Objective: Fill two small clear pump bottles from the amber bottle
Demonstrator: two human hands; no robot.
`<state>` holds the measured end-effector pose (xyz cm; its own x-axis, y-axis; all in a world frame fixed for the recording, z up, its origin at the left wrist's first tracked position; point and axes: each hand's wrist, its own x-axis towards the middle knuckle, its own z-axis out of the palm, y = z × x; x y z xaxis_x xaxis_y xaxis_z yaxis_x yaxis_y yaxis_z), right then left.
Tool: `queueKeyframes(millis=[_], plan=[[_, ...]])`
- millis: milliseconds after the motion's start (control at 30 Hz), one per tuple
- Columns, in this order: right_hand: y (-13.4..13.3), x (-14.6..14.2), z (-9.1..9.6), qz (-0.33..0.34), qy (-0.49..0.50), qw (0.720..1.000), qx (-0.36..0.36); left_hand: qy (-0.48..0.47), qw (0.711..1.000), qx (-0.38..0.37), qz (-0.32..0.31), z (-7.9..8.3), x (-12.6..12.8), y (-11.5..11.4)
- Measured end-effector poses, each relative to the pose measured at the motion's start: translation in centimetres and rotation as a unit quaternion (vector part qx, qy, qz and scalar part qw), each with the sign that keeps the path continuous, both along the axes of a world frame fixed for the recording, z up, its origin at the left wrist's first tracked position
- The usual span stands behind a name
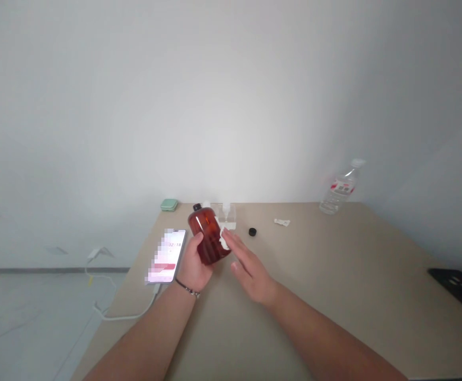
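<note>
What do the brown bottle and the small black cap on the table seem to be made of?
The brown bottle looks like glossy glass or plastic: light passes through its amber wall, and I cannot tell which. The black cap seems to be hard plastic, with a dull, even surface.

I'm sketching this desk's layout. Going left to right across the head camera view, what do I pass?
Smartphone → amber bottle → black bottle cap → small white strip → plastic water bottle → dark flat object
</note>
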<state>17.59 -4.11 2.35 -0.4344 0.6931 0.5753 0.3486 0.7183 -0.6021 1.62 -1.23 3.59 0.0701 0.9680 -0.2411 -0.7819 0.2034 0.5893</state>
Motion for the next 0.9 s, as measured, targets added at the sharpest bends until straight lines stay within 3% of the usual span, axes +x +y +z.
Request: queueKeyframes(millis=[67,133,300,400,500,667,900], plan=[[-0.1,-0.2,0.0,0.027,-0.035,0.999,0.018,0.001,0.998,-0.055,0.036,0.2,-0.3,0.3],[-0.1,-0.1,0.2,0.031,-0.063,0.997,0.035,0.001,0.998,-0.063,0.023,0.1,-0.2,0.2],[0.1,0.4,0.7,-0.023,-0.024,0.999,0.041,0.003,0.994,0.062,-0.092,-1.0,1.0,-0.7],[0.2,0.6,0.5,-0.056,0.027,0.998,-0.008,0.000,0.992,0.065,-0.113,-1.2,1.1,-0.9],[0.0,0.4,-0.2,-0.041,0.057,0.997,-0.041,-0.022,0.996,0.036,-0.073,-0.7,0.5,-0.5],[-0.3,-0.1,-0.5,0.027,0.012,1.000,-0.009,-0.027,1.000,-0.010,-0.002,0.0,0.0,0.2],[0.6,0.9,0.2,0.000,-0.010,1.000,0.004,0.130,0.980,0.145,0.034,-1.5,1.1,-0.1]])
